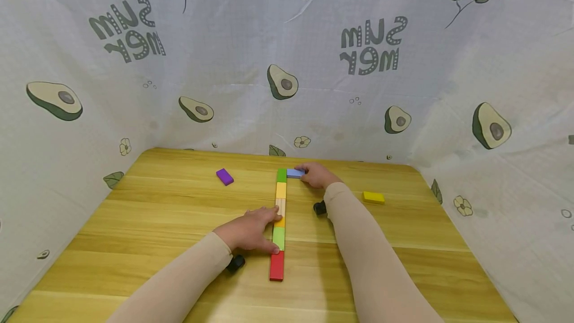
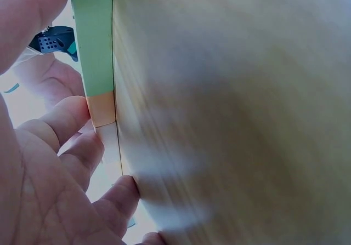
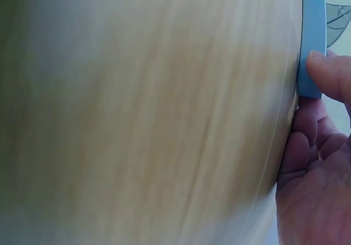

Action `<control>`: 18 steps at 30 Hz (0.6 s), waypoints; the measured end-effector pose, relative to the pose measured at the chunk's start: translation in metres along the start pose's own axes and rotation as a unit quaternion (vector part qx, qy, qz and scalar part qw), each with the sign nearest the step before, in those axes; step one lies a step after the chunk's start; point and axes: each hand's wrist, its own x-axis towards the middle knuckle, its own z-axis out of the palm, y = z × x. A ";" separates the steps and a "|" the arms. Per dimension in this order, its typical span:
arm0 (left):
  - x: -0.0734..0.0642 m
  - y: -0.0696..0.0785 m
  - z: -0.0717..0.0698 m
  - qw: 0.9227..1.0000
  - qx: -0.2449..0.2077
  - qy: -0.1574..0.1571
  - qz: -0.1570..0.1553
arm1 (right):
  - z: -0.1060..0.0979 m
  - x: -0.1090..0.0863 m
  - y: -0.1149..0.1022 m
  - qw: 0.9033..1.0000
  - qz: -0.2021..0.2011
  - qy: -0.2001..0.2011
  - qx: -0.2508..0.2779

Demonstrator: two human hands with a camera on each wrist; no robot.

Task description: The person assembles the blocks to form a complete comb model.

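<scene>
Flat coloured blocks lie end to end in a straight row across the wooden table. From the far end come a green block (image 1: 281,175), a light orange block (image 1: 281,190), a plain wood block (image 1: 281,203), an orange block (image 1: 280,223), a light green block (image 1: 278,238) and a red block (image 1: 276,266). My right hand (image 1: 319,176) pinches a blue block (image 1: 293,173) by its right end; its left end meets the green block's side, forming a corner. My left hand (image 1: 250,230) rests along the row's left side, fingers spread, fingertips on the wood and orange blocks and thumb near the light green and red ones.
A purple block (image 1: 224,177) lies alone at the far left of the table (image 1: 179,223). To the right of my right hand is a yellow block (image 1: 373,198). A printed white cloth (image 1: 242,39) hangs behind the table and along both sides.
</scene>
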 end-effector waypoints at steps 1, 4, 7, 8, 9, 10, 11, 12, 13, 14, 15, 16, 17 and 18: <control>0.000 0.000 0.000 1.000 0.001 0.000 0.000 | 0.000 0.000 0.001 1.000 0.000 0.000 0.001; 0.000 0.001 -0.001 1.000 0.004 -0.002 -0.002 | 0.000 0.001 0.003 1.000 0.005 0.000 0.008; 0.000 0.002 -0.001 1.000 0.005 -0.003 -0.005 | 0.000 0.002 0.006 1.000 0.010 0.001 0.015; 0.000 0.003 -0.001 1.000 0.004 -0.003 -0.006 | -0.001 0.003 0.007 1.000 0.010 0.001 0.018; 0.000 0.003 -0.001 1.000 0.003 -0.003 -0.007 | -0.001 0.004 0.008 1.000 0.011 0.001 0.021; -0.001 0.003 -0.001 1.000 0.001 -0.003 -0.007 | -0.001 0.004 0.008 1.000 0.011 0.001 0.023; -0.001 0.003 -0.001 1.000 0.001 -0.003 -0.008 | -0.001 0.004 0.009 1.000 0.011 0.001 0.024; -0.001 0.004 -0.001 1.000 0.000 -0.002 -0.007 | -0.001 0.004 0.009 1.000 0.012 0.000 0.027; -0.001 0.004 -0.001 1.000 -0.001 -0.002 -0.008 | -0.001 0.005 0.009 1.000 0.013 0.000 0.028; -0.002 0.004 -0.001 1.000 -0.001 -0.001 -0.007 | -0.001 0.005 0.009 0.999 0.013 -0.001 0.030; -0.002 0.004 -0.001 1.000 -0.002 -0.001 -0.008 | -0.001 0.005 0.009 0.999 0.013 -0.001 0.031; -0.002 0.004 -0.001 1.000 -0.003 -0.002 -0.008 | -0.001 0.005 0.009 0.999 0.012 -0.002 0.033; -0.002 0.004 -0.001 1.000 -0.004 -0.002 -0.008 | -0.001 0.006 0.010 0.999 0.011 -0.001 0.034; -0.002 0.004 -0.001 1.000 -0.006 -0.002 -0.008 | 0.000 0.006 0.011 0.999 0.007 -0.001 0.034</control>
